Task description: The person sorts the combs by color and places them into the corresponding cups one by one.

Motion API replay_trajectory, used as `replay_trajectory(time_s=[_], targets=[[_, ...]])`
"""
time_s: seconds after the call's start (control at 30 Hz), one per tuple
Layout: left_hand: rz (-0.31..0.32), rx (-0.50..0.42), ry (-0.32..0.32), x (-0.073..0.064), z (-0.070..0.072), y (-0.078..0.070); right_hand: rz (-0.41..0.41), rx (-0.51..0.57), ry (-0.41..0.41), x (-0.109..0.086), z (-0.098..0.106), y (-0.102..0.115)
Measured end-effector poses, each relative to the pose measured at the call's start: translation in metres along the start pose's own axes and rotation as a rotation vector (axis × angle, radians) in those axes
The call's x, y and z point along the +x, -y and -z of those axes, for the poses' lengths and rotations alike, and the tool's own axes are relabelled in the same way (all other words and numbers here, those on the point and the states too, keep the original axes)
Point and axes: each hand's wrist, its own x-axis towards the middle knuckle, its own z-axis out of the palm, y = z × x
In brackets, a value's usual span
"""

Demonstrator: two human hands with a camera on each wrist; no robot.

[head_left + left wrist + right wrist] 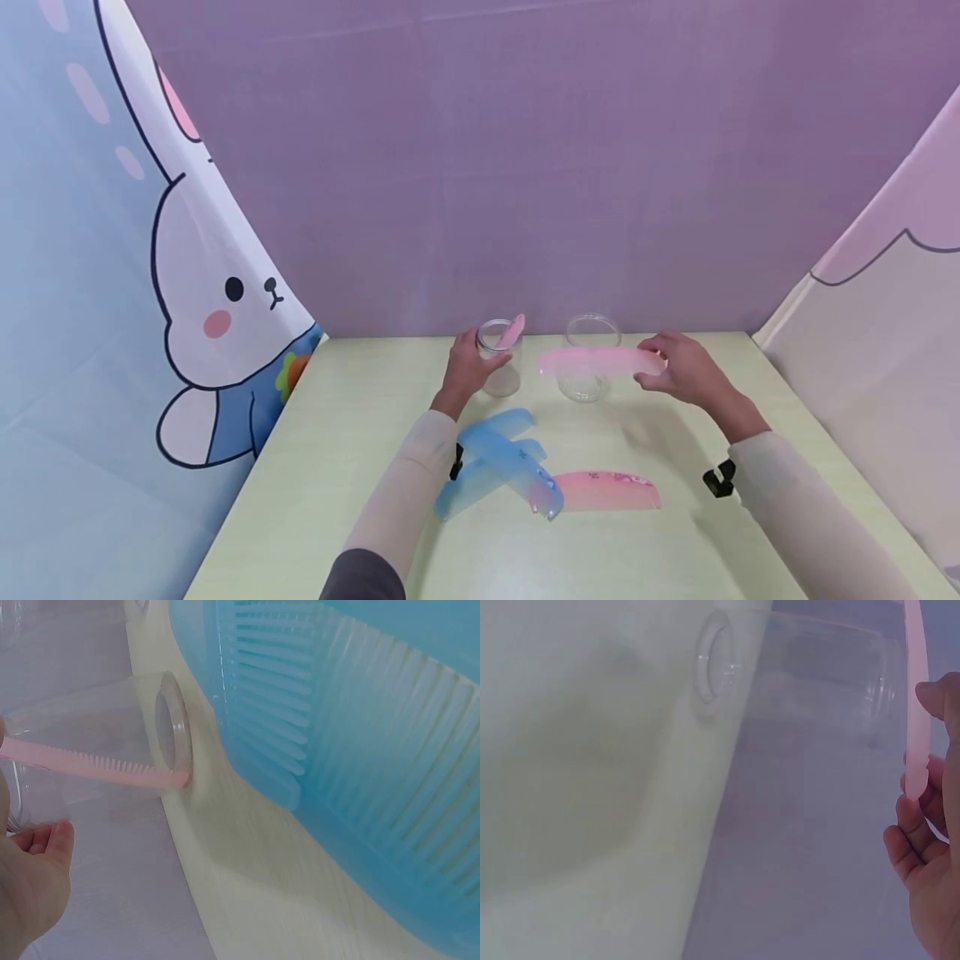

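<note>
Light and stiff, best taken by the spine

Left of the wider jar (810,675), the left hand (465,367) curves its fingers and thumb around the narrower jar (501,382). That jar looks light and smooth enough to slide or tip, so a hold around its wall should suit. Inside it leans the slanted pink comb (513,330), one end above the rim. Nearer the person and left of the wider jar, the blue combs (504,457) lie crossed; thin and glossy, they would probably slip over one another. Straight in front of the wider jar is the flat pink comb (613,492), one end overlapped by a blue one. Near the wider jar's rim is the held pink comb (588,360), roughly level; whether it touches, I cannot tell. Right of the wider jar, the right hand (686,371) pinches its end; that may let it swivel, and the teeth could snap.
</note>
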Motion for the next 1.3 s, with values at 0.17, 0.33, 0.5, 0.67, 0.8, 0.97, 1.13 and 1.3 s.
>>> replay_trajectory(time_s=[0.17,0.33,0.5,0.67,0.8,0.97,1.13,1.3], targets=[[-0.002,-0.004,0.000,0.001,0.000,0.001,-0.018,0.004,-0.013,0.009,0.004,0.003],[-0.007,-0.006,-0.003,0.001,-0.001,0.003,-0.058,-0.026,0.000,0.017,0.007,0.008],[-0.013,-0.019,-0.005,0.001,-0.002,0.004,-0.078,-0.035,-0.015,0.024,0.008,0.016],[-0.014,-0.015,-0.008,0.001,-0.001,0.004,-0.102,-0.038,-0.010,0.033,0.008,0.026],[-0.013,-0.012,-0.007,0.001,-0.002,0.004,-0.123,-0.052,0.007,0.042,0.007,0.033],[-0.018,-0.026,-0.003,0.001,-0.002,0.003,-0.154,-0.048,0.031,0.052,0.004,0.044],[-0.022,-0.018,-0.005,0.000,-0.001,0.003,-0.120,-0.055,0.011,0.059,0.003,0.052],[-0.018,-0.018,-0.007,0.000,0.000,0.003,-0.100,-0.058,0.007,0.067,0.001,0.057]])
